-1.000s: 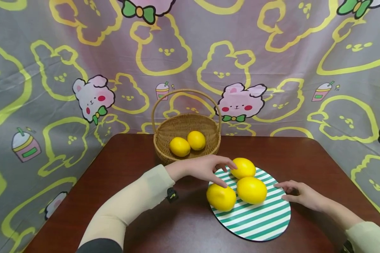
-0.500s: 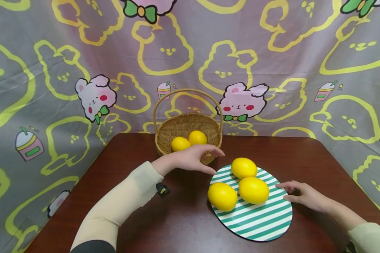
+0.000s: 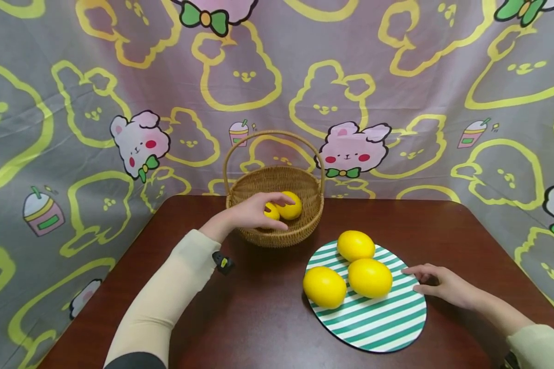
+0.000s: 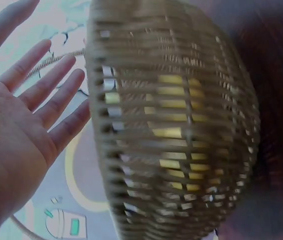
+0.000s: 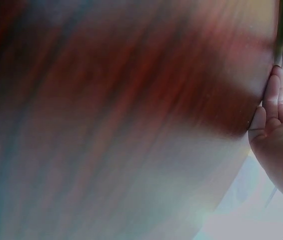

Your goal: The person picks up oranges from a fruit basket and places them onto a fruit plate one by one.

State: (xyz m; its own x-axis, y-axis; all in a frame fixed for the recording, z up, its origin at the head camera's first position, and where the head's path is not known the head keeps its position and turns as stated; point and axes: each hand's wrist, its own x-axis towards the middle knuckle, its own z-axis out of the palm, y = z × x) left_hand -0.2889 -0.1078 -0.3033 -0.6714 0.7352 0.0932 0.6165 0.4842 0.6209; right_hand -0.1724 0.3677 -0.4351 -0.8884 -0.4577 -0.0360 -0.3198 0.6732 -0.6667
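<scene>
My left hand (image 3: 251,211) hovers over the front rim of a wicker basket (image 3: 279,237), fingers spread and nothing held. In the left wrist view the palm faces the camera beside the basket's woven wall (image 4: 136,165), with yellow showing through the gaps. Two lemons lie inside: one lemon (image 3: 291,209) in plain sight, the other partly hidden behind my fingers. On an oval board (image 3: 378,328) with green and white stripes are a left lemon (image 3: 324,288), a middle lemon (image 3: 370,278) and a back lemon (image 3: 356,245). My right hand (image 3: 448,288) rests beside the board, fingertips at its right edge.
A dark red-brown wooden table (image 3: 203,318) carries everything. Behind it and at both sides hangs a grey patterned cloth (image 3: 411,66). The basket's tall arched handle (image 3: 273,132) rises above its opening.
My left hand has drawn away from the lemons on the board, moving left and back to the basket's rim. My right hand and the lemons stay in place.
</scene>
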